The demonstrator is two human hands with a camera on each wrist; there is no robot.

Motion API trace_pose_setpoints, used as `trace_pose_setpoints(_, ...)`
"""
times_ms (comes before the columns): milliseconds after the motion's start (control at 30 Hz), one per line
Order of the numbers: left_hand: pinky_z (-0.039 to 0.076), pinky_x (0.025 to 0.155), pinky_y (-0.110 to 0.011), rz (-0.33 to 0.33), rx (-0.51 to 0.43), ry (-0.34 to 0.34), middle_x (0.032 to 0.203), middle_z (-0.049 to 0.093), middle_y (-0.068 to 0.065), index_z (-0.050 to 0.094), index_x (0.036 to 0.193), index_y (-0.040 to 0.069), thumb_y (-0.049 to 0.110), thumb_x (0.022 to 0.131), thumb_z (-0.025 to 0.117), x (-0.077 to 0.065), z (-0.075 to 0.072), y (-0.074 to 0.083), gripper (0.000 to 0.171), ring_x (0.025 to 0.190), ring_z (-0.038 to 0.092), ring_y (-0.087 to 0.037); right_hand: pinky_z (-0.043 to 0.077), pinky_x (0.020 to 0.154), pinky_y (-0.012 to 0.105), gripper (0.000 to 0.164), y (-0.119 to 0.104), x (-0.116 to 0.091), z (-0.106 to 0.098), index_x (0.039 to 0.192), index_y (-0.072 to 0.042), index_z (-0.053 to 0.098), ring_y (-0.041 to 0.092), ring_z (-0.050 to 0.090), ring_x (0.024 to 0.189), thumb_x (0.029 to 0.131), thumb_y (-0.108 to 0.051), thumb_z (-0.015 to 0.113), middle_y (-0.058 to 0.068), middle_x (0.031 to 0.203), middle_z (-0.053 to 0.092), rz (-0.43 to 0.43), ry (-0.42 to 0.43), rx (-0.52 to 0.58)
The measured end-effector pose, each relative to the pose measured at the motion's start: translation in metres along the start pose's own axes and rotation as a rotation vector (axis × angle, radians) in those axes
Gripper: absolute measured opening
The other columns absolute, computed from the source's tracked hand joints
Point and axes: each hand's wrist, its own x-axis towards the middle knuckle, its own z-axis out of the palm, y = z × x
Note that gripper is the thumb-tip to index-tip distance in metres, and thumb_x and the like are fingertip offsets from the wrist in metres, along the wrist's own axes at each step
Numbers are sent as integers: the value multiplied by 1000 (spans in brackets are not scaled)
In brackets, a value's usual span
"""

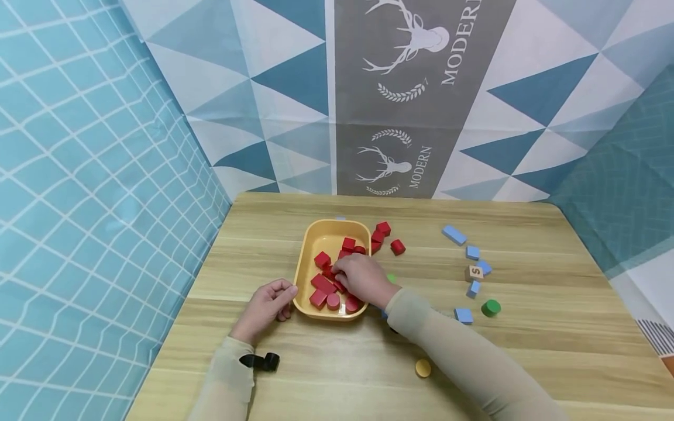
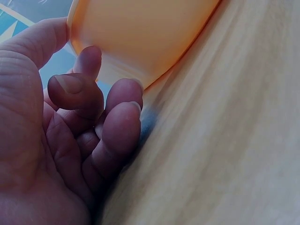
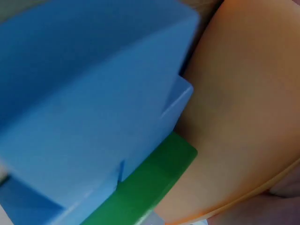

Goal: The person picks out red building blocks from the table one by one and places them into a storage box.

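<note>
A yellow-orange plastic tray (image 1: 299,280) holds several red blocks (image 1: 323,285) of different shapes. At its near left corner my left hand (image 1: 268,307) grips the rim, thumb on the edge and the other fingers bent below. The left wrist view shows the left hand (image 2: 89,112) against the tray's side wall (image 2: 140,33). My right hand (image 1: 363,279) reaches over the right rim, its fingertips down among the red blocks. I cannot tell whether a block is between its fingers. In the right wrist view, only a dark edge of the right hand (image 3: 253,211) shows past the rim.
Outside the tray's right wall stand a large blue block (image 3: 93,103) and a green block (image 3: 145,183). More red blocks (image 1: 383,228) lie behind. Farther right are several blue blocks (image 1: 454,235), a lettered cube (image 1: 474,273) and a green cylinder (image 1: 491,308). A yellow disc (image 1: 423,368) lies in front.
</note>
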Motion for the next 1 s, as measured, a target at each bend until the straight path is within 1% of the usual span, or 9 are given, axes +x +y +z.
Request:
trace_pose_setpoints(333, 52, 52, -30, -19, 1, 11, 76, 54, -35, 60, 101, -11, 19, 102, 57, 0, 0, -3, 30, 63, 54, -38, 51, 87, 36, 16, -3, -3, -2, 106, -21, 77, 13, 58, 92, 92, -26, 72, -8, 98, 71, 26, -29, -20)
trace_pose_setpoints(467, 52, 52, -30, -15, 2, 7, 76, 54, -36, 60, 101, -11, 20, 102, 57, 0, 1, -2, 31, 63, 54, -39, 51, 88, 35, 17, 0, -4, -1, 106, -19, 76, 11, 56, 92, 92, -26, 71, -8, 98, 70, 35, -12, 51)
trace_pose_setpoints(567, 52, 53, -30, -20, 4, 5, 77, 54, -37, 60, 101, -10, 20, 102, 57, 0, 1, -1, 31, 63, 54, -39, 51, 89, 36, 16, 7, -5, -4, 106, -16, 75, 11, 55, 95, 93, -24, 71, -6, 100, 68, 33, 65, 180)
trace_pose_setpoints(667, 52, 53, -30, -23, 6, 8, 77, 54, -37, 61, 101, -10, 21, 102, 57, 0, 1, 0, 31, 64, 54, -40, 50, 91, 39, 16, 24, -6, -15, 106, -12, 74, 14, 55, 101, 94, -20, 68, -1, 106, 68, 57, 204, 244)
trace_pose_setpoints(733, 51, 52, -30, -19, 8, 12, 76, 54, -37, 61, 101, -10, 21, 102, 57, 0, 1, 0, 31, 63, 54, -40, 50, 91, 43, 18, 42, -6, -26, 108, -10, 73, 19, 56, 105, 94, -19, 66, 3, 110, 67, 119, 292, 210)
trace_pose_setpoints(800, 51, 52, -29, -15, 6, 14, 76, 54, -36, 60, 101, -10, 20, 102, 57, 0, 1, 0, 31, 63, 54, -39, 47, 94, 48, 24, 63, -8, -36, 116, -9, 70, 25, 54, 110, 96, -21, 64, 7, 117, 65, 225, 321, 139)
trace_pose_setpoints(867, 51, 52, -29, -14, 3, 13, 76, 53, -37, 60, 101, -11, 20, 102, 57, 0, 1, 0, 31, 62, 54, -38, 43, 98, 53, 31, 86, -12, -45, 125, -7, 65, 31, 50, 116, 97, -21, 61, 13, 125, 61, 338, 282, 68)
trace_pose_setpoints(967, 51, 52, -29, -19, -7, 9, 78, 53, -39, 60, 102, -12, 20, 102, 58, 0, 1, 0, 32, 63, 54, -38, 34, 105, 58, 40, 116, -23, -49, 135, -5, 58, 37, 40, 126, 98, -21, 58, 19, 135, 54, 472, 135, -24)
trace_pose_setpoints(1000, 51, 52, -29, -21, -10, 7, 78, 53, -39, 60, 102, -12, 20, 102, 58, 0, 1, 0, 32, 63, 54, -38, 34, 104, 59, 40, 123, -28, -49, 136, -4, 58, 39, 40, 126, 98, -20, 58, 21, 136, 52, 500, 88, -43)
